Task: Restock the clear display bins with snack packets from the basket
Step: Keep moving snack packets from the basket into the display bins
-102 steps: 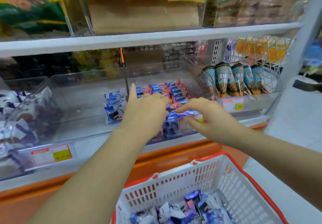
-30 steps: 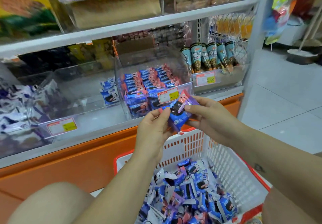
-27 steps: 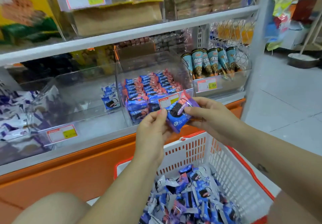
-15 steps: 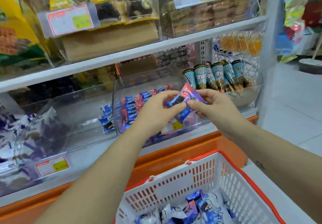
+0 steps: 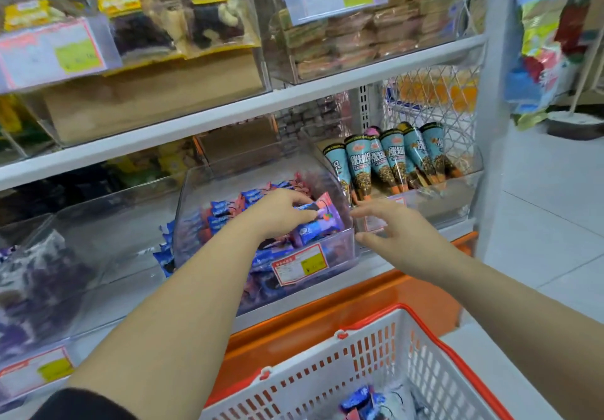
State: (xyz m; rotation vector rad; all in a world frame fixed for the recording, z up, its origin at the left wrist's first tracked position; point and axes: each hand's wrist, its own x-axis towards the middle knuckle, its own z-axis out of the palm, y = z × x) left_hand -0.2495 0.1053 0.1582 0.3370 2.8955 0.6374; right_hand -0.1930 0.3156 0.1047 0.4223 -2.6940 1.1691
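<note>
The left hand (image 5: 281,212) reaches into the clear plastic display bin (image 5: 346,243) on the lower shelf. Its fingers and thumb pinch a blue and pink snack packet (image 5: 322,223) and hold it just above the front row of packets. The packet is inside the bin but I think it is not let go yet.

The right hand (image 5: 395,233) is beside the bin, near its right wall. Its fingers are spread apart and it holds nothing.

This bin looks well on its way. Rows of blue and pink packets (image 5: 235,204) fill the middle and back, and more are stacked behind the red and yellow price tag (image 5: 300,264) at the front.

There is more work left, I think. The white plastic basket with the red rim (image 5: 385,354) sits low in front of the orange shelf base (image 5: 327,318), and I can see some blue packets in the basket (image 5: 362,401) at the bottom. I cannot tell how many, since most of the basket is out of view.

The wide clear bin on the left (image 5: 108,223) has lots of bare room, with only a few blue packets (image 5: 165,246) at its right end. It may need filling too. The blue cone-shaped snacks (image 5: 392,158) stand in the bin on the right.
</note>
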